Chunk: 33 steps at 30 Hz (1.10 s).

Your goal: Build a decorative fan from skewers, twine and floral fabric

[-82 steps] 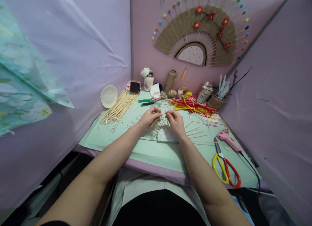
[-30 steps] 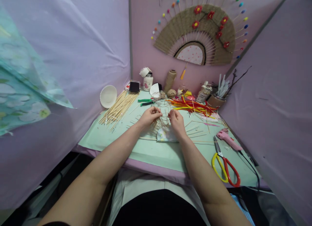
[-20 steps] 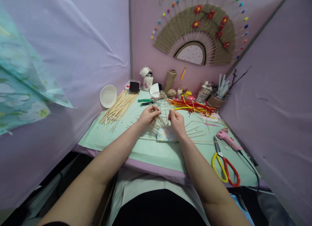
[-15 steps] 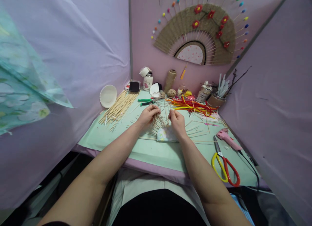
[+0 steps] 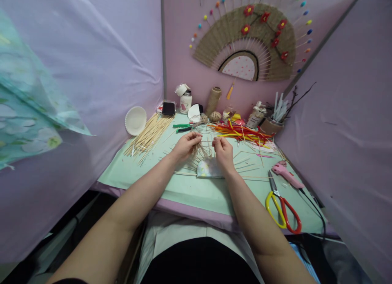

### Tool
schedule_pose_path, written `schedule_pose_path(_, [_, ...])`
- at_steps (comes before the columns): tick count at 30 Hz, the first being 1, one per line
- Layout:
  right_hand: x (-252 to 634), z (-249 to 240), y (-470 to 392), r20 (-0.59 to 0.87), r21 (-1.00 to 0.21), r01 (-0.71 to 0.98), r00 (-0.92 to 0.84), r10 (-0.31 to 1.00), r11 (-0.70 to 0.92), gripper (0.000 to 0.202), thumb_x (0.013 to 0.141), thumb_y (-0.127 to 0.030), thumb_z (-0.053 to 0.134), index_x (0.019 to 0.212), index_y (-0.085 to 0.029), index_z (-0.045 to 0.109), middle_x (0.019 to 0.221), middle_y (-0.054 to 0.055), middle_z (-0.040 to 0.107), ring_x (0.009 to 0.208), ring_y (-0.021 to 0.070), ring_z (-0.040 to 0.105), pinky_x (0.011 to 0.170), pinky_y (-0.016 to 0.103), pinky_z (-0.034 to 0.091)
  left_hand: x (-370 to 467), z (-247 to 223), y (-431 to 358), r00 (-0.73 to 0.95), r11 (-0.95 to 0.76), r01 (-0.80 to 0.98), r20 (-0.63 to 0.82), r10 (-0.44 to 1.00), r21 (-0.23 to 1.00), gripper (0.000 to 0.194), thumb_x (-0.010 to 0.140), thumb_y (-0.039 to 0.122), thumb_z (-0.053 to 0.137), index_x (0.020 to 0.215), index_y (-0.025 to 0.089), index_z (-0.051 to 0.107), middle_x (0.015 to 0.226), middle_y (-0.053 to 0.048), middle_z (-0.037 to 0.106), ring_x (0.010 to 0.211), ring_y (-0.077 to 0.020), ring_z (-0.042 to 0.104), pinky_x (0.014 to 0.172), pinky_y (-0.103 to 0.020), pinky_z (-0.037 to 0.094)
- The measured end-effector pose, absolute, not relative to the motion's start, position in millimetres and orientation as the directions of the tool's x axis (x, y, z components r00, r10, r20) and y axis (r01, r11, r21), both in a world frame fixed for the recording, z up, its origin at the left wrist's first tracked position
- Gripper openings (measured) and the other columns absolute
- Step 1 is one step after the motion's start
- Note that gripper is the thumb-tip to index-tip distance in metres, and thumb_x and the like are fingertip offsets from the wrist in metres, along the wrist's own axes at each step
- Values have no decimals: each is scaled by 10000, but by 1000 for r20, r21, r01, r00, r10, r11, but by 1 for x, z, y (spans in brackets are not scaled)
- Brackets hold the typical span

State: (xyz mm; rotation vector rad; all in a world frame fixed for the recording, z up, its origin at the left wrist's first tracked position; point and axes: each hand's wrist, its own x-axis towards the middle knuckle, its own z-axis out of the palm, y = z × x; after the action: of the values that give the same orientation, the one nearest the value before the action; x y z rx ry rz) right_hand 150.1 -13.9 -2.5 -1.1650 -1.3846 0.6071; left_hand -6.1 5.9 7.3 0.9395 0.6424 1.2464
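My left hand (image 5: 186, 146) is closed in a pinch on a tangled bunch of brown twine (image 5: 199, 150), whose loose strands hang below the fingers. To the right, my right hand (image 5: 223, 152) is also pinched shut; what its fingertips hold is too small to make out. Beneath both hands lies a half-round piece covered in pale floral cloth (image 5: 206, 168), partly hidden by the right hand. Thin sticks (image 5: 249, 165) fan out from it over the table.
Scissors (image 5: 277, 202) with yellow and red handles and a pink glue gun (image 5: 288, 176) lie at right. A pile of bamboo sticks (image 5: 150, 135) lies left, near green-handled pliers (image 5: 182, 127). Red and yellow strips (image 5: 241, 132) lie behind the hands. A decorated fan (image 5: 245, 43) hangs above.
Both hands stay almost in place, still pinching. The right fingers have shifted very slightly, and the twine strands hang a little differently.
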Motion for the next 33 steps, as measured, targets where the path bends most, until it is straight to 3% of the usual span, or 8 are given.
schedule_pose_path(9, [146, -7, -13, 327, -868, 379, -51, 944, 321, 362, 804, -492, 564, 574, -213, 553, 561, -13, 537, 584, 149, 458, 605, 288, 347, -16, 7, 13, 198, 127, -622, -2, 980, 773, 276, 679, 191, 821, 904, 152, 665, 776, 5, 685, 622, -69, 601, 625, -199, 476])
schedule_pose_path(18, [150, 0, -13, 446, -884, 255, 216, 868, 391, 274, 848, -482, 542, 789, -214, 537, 732, -5, 543, 688, 151, 476, 663, 283, 398, -15, 7, 12, 224, 131, -582, 4, 974, 803, 301, 731, 219, 803, 988, 147, 663, 838, -34, 728, 641, -93, 646, 632, -213, 506])
schedule_pose_path(23, [147, -1, -15, 508, -860, 177, 227, 831, 478, 244, 853, -452, 574, 818, -212, 544, 730, -20, 527, 662, 132, 474, 641, 272, 409, -15, 7, 12, 221, 135, -606, 2, 975, 784, 283, 710, 172, 811, 948, 136, 662, 850, -25, 729, 638, -80, 639, 615, -200, 479])
schedule_pose_path(26, [145, 1, -21, 663, -742, 275, 165, 730, 611, 156, 852, -357, 609, 810, -215, 560, 759, -6, 544, 689, 141, 491, 662, 289, 425, -14, 5, 13, 197, 109, -605, 15, 980, 789, 289, 698, 183, 821, 931, 138, 656, 831, -10, 722, 619, -67, 623, 592, -189, 454])
schedule_pose_path(29, [144, 3, -26, 829, -517, 408, 19, 560, 752, 63, 847, -268, 629, 830, -217, 596, 824, 24, 566, 761, 164, 520, 713, 320, 451, -13, 3, 14, 181, 84, -615, 37, 983, 784, 311, 667, 197, 841, 900, 136, 644, 793, 2, 707, 607, -70, 609, 598, -199, 451])
schedule_pose_path(33, [142, 2, -28, 861, -384, 502, -110, 497, 775, 30, 858, -228, 625, 838, -223, 645, 859, 44, 563, 848, 192, 556, 788, 364, 468, -12, 2, 15, 167, 54, -625, 65, 984, 779, 352, 617, 203, 863, 874, 135, 632, 780, 1, 698, 620, -80, 604, 622, -215, 448])
